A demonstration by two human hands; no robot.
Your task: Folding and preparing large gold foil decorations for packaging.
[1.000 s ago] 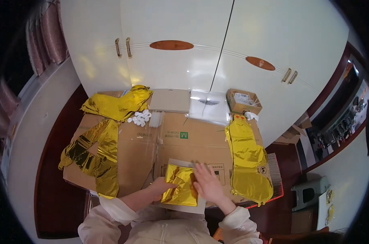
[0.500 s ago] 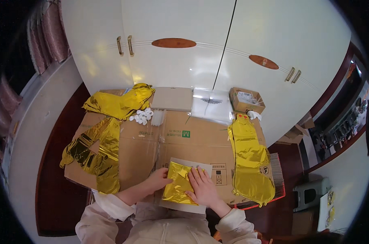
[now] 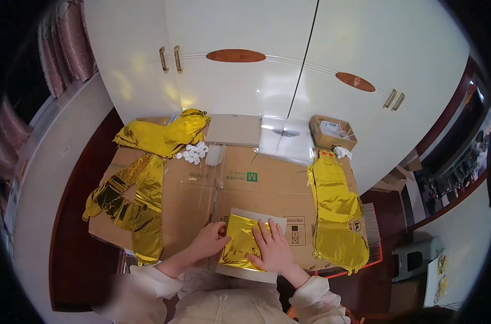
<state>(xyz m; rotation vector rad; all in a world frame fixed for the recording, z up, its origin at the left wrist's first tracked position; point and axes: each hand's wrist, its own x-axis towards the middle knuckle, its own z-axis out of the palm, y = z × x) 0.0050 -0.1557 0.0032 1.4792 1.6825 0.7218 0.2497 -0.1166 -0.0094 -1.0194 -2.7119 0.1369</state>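
Note:
A gold foil balloon [image 3: 240, 240], folded into a flat square, lies on a pale grey card [image 3: 275, 220] near the front edge of the cardboard. My left hand [image 3: 208, 241] is closed at the square's left edge, fingers curled under and thumb on the foil. My right hand [image 3: 274, 251] lies flat on its right half, fingers apart, pressing it down. Unfolded gold foil balloons lie around: one [image 3: 148, 200] at the left with a triangular hole, a crumpled one [image 3: 159, 135] at the far left, and a long one [image 3: 334, 210] at the right.
Flattened cardboard [image 3: 280, 186] covers the work surface. At the back are small white rolls [image 3: 193, 153], clear straws [image 3: 215, 155], a stack of grey cards [image 3: 233, 129], clear plastic bags [image 3: 286, 140] and a small open box [image 3: 332, 132]. White cabinet doors [image 3: 245, 86] stand behind.
The whole view has shifted slightly to the right. Both hands stay at the folded foil; my left fingers have moved a little along its left edge.

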